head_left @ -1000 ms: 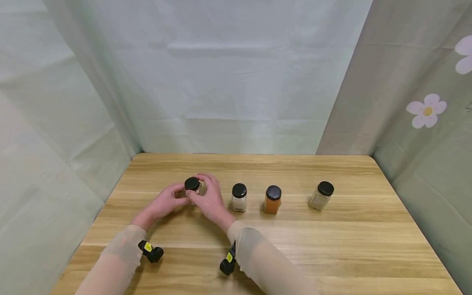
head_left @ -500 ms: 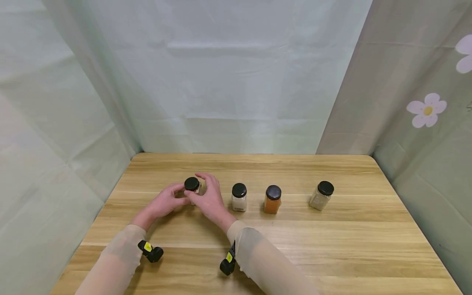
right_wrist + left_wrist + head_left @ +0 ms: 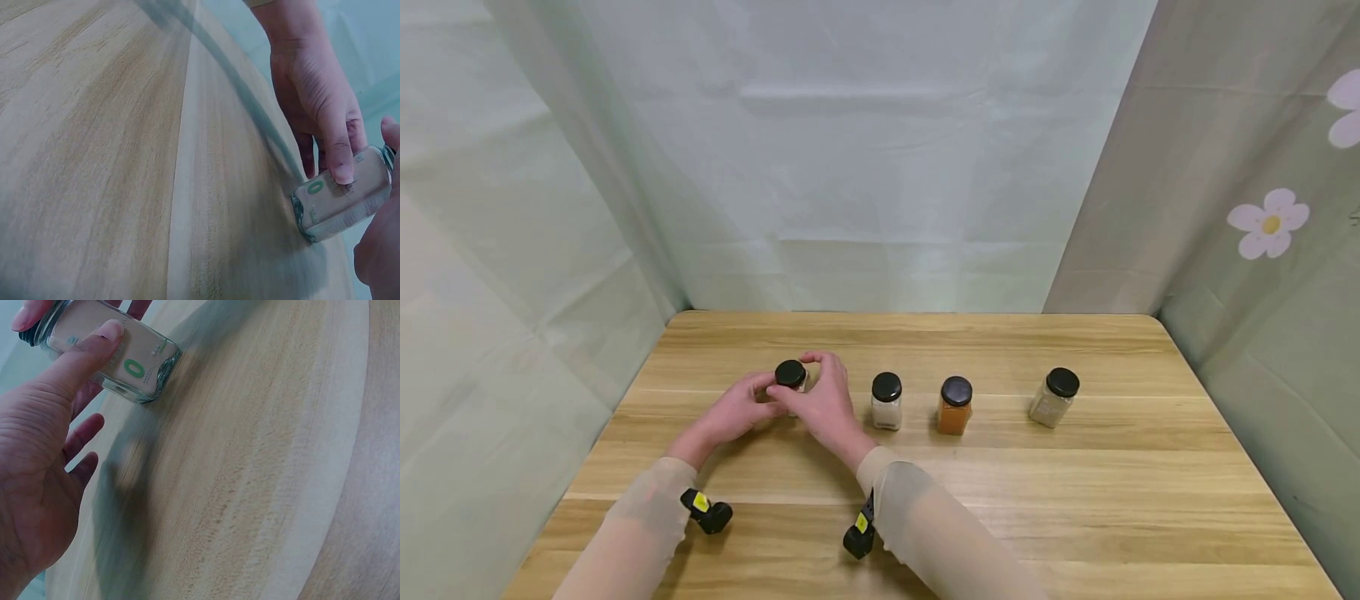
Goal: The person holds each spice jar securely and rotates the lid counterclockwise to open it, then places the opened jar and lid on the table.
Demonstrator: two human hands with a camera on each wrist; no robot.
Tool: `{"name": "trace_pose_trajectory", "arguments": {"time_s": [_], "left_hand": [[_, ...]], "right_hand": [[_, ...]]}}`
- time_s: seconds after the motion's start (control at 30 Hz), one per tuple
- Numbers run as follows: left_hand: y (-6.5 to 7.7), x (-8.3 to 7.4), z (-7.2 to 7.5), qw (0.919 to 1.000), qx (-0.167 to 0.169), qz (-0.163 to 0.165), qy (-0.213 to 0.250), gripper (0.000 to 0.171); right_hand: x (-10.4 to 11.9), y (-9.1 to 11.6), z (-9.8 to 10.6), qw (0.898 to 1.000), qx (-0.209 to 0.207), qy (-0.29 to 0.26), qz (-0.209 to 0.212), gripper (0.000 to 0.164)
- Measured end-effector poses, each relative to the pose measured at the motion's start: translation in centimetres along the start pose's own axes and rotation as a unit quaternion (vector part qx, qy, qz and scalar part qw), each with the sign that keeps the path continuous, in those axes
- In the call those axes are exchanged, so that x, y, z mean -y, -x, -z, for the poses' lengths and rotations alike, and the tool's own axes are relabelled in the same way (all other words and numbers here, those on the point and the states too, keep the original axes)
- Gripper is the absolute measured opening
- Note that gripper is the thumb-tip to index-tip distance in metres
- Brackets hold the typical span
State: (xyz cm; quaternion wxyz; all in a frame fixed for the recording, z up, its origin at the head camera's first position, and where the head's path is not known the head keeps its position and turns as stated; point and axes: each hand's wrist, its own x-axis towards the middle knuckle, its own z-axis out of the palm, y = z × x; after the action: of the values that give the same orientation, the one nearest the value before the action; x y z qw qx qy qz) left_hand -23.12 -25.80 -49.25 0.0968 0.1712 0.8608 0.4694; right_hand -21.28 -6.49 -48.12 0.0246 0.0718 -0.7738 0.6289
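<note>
A small square glass jar with pale beige contents (image 3: 145, 350) and a black lid (image 3: 790, 372) stands at the table's left. My left hand (image 3: 737, 410) grips its glass body, thumb across the green-printed side in the left wrist view. My right hand (image 3: 829, 410) is at the lid, its thumb on the near side and index finger round the far side. In the right wrist view, the jar's base meets the tabletop and part of the lid is hidden by the right hand.
To the right stand three more black-lidded jars: one with white contents (image 3: 887, 410), one orange (image 3: 953, 418), one pale beige (image 3: 1051, 407). The wooden table (image 3: 1112, 500) is bordered by hanging curtains (image 3: 880, 167) behind and at the sides.
My right thumb has slid leftward along the near side of the lid, and the right wrist has shifted slightly left. The left hand and the jar stay in place.
</note>
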Motion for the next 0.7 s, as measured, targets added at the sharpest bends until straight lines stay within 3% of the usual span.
{"name": "trace_pose_trajectory", "arguments": {"time_s": [0.7], "left_hand": [[-0.02,0.20,-0.04,1.0000,0.002,0.006,-0.006,0.047]], "right_hand": [[-0.34,-0.18,0.10,0.999,0.012,0.013,0.042,0.045]]}}
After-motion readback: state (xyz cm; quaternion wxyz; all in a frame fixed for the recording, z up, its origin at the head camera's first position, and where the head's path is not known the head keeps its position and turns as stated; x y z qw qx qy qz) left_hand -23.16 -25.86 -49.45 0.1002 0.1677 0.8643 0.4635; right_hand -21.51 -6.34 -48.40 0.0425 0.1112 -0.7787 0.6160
